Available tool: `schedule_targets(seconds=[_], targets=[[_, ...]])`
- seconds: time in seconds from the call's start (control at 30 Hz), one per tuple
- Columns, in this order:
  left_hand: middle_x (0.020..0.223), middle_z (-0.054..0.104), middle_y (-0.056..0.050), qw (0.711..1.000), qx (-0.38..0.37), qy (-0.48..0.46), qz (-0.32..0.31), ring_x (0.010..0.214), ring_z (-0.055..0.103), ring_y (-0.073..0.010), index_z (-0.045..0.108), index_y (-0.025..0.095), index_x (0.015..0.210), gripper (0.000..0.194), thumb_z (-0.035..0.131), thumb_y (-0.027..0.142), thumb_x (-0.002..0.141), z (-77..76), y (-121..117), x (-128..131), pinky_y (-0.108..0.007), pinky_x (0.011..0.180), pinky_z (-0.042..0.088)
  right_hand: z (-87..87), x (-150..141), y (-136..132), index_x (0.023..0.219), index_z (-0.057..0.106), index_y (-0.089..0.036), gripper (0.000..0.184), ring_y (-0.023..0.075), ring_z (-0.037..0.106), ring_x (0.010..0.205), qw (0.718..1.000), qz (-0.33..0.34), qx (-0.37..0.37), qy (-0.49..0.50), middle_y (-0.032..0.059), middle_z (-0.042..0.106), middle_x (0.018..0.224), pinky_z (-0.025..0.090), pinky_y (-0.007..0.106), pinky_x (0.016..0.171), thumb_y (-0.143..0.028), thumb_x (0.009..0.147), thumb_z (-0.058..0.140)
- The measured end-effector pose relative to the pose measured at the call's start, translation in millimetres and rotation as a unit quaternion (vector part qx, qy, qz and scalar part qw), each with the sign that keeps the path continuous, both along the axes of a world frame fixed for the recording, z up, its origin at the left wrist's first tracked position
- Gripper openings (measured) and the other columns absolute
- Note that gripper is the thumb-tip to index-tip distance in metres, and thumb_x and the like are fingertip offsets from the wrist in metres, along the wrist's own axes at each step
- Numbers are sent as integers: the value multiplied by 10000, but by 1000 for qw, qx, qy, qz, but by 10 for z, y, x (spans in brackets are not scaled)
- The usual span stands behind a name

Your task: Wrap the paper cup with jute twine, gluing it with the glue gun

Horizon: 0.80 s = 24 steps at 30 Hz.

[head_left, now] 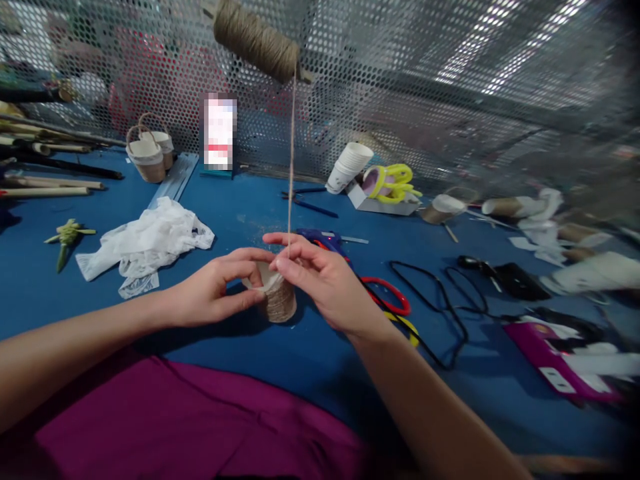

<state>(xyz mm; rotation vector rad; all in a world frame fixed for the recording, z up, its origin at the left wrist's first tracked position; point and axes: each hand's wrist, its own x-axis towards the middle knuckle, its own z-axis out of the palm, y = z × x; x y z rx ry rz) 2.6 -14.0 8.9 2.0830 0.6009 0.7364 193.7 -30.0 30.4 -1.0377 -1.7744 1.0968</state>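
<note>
At a blue table (235, 207), holding between left hand (225, 287), clamped on the rim, and right hand (325, 277), pinching twine (291, 167), a cup (280, 305) seemingly well wound around the side but not yet cut from the spool (256, 41).

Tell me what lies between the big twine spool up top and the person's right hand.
In the head view, one straight strand of twine stretches from the spool down to the right hand.
</note>
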Motion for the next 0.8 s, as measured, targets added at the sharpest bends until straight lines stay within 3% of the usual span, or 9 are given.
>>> schedule_targets(seconds=[0.2,0.37,0.8], targets=[[1276,500,-118,991,-118,-60,-3,1109,519,-207,496,149,738,131,516,214,850,-13,10,2,-356,944,395,-43,73,-32,685,612,-209,99,155,574,926,992,-93,-7,84,27,618,939,440,338,844,-265,764,636],[1289,503,-113,979,-187,-77,-35,1144,505,-222,492,146,730,129,524,192,846,-21,21,5,-355,935,402,-89,105,-67,680,616,-211,83,128,575,829,982,-127,-35,138,10,631,884,453,311,789,-256,734,659],[1284,510,-107,965,-242,-89,-53,1159,495,-225,508,137,730,136,532,196,850,-23,16,-23,-353,935,398,-205,120,-92,685,601,-200,135,146,568,806,969,-170,-108,143,17,643,837,421,354,804,-310,696,678]])
